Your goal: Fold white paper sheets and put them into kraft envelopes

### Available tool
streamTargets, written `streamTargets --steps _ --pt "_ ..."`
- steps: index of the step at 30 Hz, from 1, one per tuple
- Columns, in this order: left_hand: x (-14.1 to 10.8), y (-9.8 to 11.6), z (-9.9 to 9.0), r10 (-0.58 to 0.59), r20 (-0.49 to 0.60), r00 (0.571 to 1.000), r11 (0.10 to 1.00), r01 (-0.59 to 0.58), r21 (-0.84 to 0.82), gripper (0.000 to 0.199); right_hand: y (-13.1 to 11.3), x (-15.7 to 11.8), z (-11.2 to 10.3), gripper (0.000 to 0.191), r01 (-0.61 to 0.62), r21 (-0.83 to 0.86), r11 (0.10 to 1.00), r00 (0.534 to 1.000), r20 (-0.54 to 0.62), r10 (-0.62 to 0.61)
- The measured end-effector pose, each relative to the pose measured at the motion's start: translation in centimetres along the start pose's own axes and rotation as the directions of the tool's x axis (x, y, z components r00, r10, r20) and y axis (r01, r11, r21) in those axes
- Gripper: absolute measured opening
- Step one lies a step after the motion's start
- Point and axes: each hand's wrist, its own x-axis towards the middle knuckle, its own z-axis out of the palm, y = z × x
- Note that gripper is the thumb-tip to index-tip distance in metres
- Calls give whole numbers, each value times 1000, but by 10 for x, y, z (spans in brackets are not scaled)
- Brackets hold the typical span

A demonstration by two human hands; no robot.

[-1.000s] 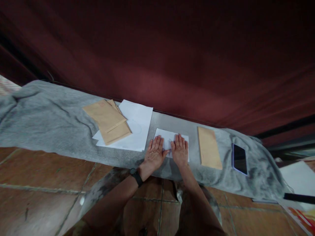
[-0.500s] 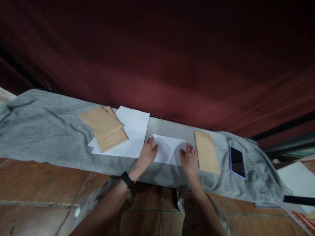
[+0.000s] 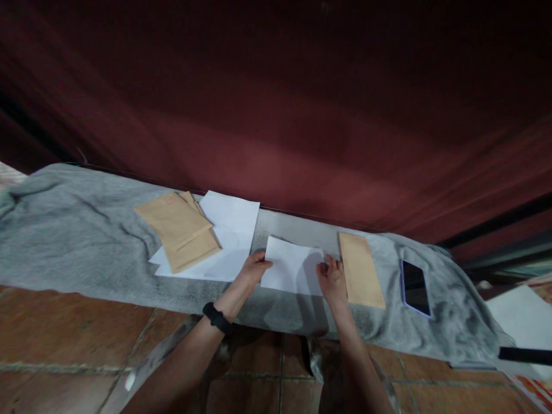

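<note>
A white sheet of paper (image 3: 293, 267), about half the size of the larger sheets nearby, is raised slightly off the grey cloth in front of me. My left hand (image 3: 254, 269), with a black band on the wrist, pinches its left edge between thumb and fingers. At the opposite edge, my right hand (image 3: 332, 279) has its fingers curled and the thumb against the paper. Just right of that hand lies a brown envelope (image 3: 362, 270). Left of my left hand, several brown envelopes (image 3: 176, 230) overlap larger white sheets (image 3: 235, 221).
The grey cloth (image 3: 86, 241) covers a long, narrow surface in front of a dark red curtain-like backdrop (image 3: 259, 161). A phone (image 3: 415, 287) with a purple edge lies at the right. Brown floor tiles (image 3: 69, 328) show below, and another white sheet (image 3: 517, 316) is at far right.
My hands have gone from resting flat beside the paper to gripping its two side edges. The paper has come up a little and its shadow now shows on the cloth.
</note>
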Motion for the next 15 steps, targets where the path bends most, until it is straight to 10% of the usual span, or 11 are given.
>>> streamTargets --steps 8,15 --pt "-4 12 7 -81 -133 988 947 34 -321 24 -15 -4 -5 54 190 251 949 980 12 -199" --pt "-9 17 15 -14 -12 1000 906 8 -423 31 -40 -21 -5 70 361 269 893 906 124 -404"
